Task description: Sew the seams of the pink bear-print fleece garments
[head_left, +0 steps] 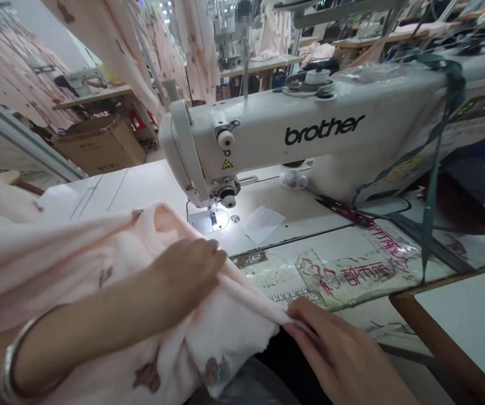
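Pale pink plush fabric [229, 315] with small printed figures spreads over the left of the sewing table and hangs down at the front. My left hand [187, 270], a silver bangle on its wrist, is closed on the fabric's edge just in front of the needle area. Lower right, my right hand [330, 349] pinches a corner of the same edge, so the edge is drawn taut between both hands. Behind them stands a white sewing machine [259, 135], its lit presser foot [212, 216] apart from the fabric.
Red-handled scissors [347, 212] lie under the machine arm near a small clear dish [293, 180]. A white scrap [264, 224] sits right of the needle plate. A green strap [431, 185] hangs down the machine. A cardboard box [99, 145] and hanging pink fabric stand behind.
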The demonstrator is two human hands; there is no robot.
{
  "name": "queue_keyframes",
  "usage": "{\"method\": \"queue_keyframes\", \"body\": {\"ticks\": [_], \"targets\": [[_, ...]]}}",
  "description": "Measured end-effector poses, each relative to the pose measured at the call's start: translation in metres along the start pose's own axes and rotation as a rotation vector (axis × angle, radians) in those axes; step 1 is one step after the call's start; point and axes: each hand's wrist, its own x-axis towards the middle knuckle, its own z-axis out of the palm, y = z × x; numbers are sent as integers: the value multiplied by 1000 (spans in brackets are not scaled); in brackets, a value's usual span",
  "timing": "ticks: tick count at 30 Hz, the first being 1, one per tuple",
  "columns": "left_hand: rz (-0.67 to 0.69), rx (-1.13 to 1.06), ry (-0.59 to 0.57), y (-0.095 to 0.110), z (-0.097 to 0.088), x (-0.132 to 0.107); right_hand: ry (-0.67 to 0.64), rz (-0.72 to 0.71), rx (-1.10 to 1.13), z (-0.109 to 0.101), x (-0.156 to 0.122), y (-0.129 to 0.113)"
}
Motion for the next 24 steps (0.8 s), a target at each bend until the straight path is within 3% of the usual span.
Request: {"method": "queue_keyframes", "body": {"ticks": [2, 5, 9, 13, 15, 20, 24], "targets": [[97, -8, 88, 22, 15, 14, -1, -32, -24, 3, 7, 4], [189, -85, 50, 37, 26, 29, -42, -56, -14, -4, 20, 0], [193, -308, -40, 16, 23, 29, -186, -61, 159, -22, 50, -12], [-48, -516, -115, -15, 13, 18, -423, 28, 429, -30, 89, -20], [-65, -596, -120, -24, 9, 15, -525, 71, 556, -31, 105, -23], [-97, -755, -199, -29, 6, 14, -606, 78, 646, -30, 127, -28], [-163, -771, -155, -25, 9, 13, -610, 35, 654, -32, 129, -27]]}}
